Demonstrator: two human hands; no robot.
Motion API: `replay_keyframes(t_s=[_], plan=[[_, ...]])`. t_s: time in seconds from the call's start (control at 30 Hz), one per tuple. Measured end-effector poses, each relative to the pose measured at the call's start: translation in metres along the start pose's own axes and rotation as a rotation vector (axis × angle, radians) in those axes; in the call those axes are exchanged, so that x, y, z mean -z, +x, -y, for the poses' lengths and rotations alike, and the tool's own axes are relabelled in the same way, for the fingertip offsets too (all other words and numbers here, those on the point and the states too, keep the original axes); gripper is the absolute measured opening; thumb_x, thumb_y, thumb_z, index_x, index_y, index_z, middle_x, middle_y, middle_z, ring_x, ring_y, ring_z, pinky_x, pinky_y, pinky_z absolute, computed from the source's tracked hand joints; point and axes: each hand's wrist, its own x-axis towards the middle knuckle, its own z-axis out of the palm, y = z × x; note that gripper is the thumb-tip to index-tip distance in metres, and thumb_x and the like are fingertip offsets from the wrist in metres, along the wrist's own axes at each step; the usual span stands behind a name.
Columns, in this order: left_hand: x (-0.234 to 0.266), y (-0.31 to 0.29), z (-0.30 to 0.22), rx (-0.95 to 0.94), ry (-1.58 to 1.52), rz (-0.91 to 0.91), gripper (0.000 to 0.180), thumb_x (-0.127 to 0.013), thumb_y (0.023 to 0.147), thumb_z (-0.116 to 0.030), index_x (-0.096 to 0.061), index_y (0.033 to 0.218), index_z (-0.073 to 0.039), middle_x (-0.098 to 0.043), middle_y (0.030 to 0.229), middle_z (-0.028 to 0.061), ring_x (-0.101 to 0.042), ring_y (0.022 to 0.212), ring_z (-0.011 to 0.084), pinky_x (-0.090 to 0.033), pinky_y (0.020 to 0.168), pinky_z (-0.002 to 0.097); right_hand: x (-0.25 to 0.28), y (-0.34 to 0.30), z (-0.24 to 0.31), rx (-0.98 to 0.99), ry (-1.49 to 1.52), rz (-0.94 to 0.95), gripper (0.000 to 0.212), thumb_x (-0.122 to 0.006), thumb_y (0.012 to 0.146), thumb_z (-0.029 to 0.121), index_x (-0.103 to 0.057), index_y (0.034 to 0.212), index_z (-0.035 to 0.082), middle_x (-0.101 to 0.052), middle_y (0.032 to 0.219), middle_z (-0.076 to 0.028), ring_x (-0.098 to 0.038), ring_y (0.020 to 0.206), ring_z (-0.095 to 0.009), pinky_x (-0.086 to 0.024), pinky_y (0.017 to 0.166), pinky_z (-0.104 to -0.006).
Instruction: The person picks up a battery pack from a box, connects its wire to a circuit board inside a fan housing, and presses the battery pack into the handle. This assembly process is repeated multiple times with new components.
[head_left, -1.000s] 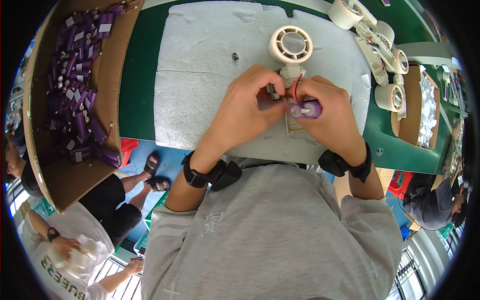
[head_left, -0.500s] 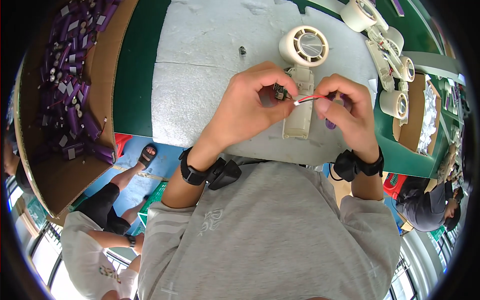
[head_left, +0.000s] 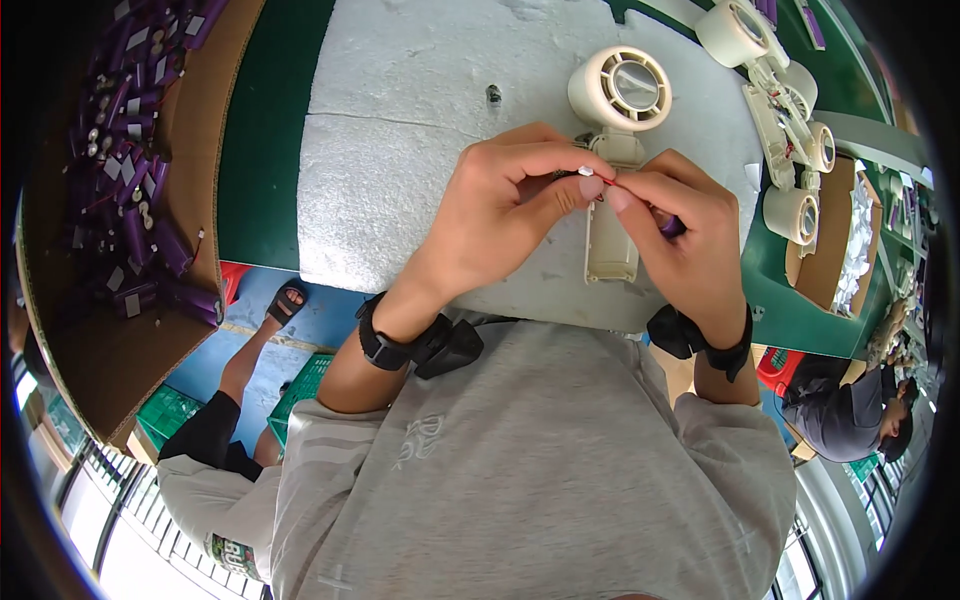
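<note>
My left hand is closed, thumb and forefinger pinching a small white wire connector. My right hand meets it fingertip to fingertip, gripping the short red wire behind that connector. A purple battery cell shows in part inside the right palm; the fingers cover most of it. Below both hands lies a cream handheld fan, its round head pointing away from me. The fan's handle shell is open, and my fingers hide its upper part.
A white foam sheet lies under the work on a green table. Purple battery cells fill a cardboard box at left. More cream fans and a box of white pieces stand at right. A small dark part rests on the foam.
My hands have come together, the right moving left and its fingertips now at the connector. The battery has sunk deeper into the right palm. A person at lower left has shifted.
</note>
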Motion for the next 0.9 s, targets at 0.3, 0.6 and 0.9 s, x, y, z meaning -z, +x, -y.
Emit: replay_keyframes(t_s=[0.3, 0.6, 0.9], plan=[[0.001, -0.001, 0.001, -0.024, -0.155, 0.017, 0.032, -0.065, 0.087, 0.008, -0.063, 0.118, 0.004, -0.065, 0.106, 0.0091, -0.064, 0.098, 0.0150, -0.055, 0.087, 0.0264, -0.004, -0.005, -0.007, -0.052, 0.152, 0.002, 0.008, -0.072, 0.083, 0.002, -0.072, 0.091, -0.001, -0.057, 0.076, -0.002, -0.044, 0.060, -0.005, -0.031, 0.051, -0.0211], [0.006, -0.001, 0.000, 0.094, -0.194, 0.044, 0.041, -0.066, 0.083, 0.013, -0.059, 0.123, 0.004, -0.066, 0.112, 0.0133, -0.065, 0.101, 0.0168, -0.056, 0.089, 0.0283, 0.000, -0.007, -0.014, -0.111, 0.196, 0.060, 0.009, -0.072, 0.083, 0.004, -0.073, 0.090, 0.000, -0.056, 0.074, -0.001, -0.040, 0.059, -0.004, -0.028, 0.051, -0.0208], [0.001, -0.001, 0.002, 0.018, -0.162, -0.064, 0.041, -0.069, 0.080, 0.014, -0.061, 0.119, 0.005, -0.068, 0.105, 0.0137, -0.067, 0.097, 0.0181, -0.058, 0.086, 0.0293, -0.001, -0.008, -0.014, -0.009, 0.065, 0.032, 0.005, -0.072, 0.080, 0.001, -0.072, 0.085, 0.000, -0.057, 0.072, -0.003, -0.047, 0.056, -0.007, -0.033, 0.050, -0.0225]])
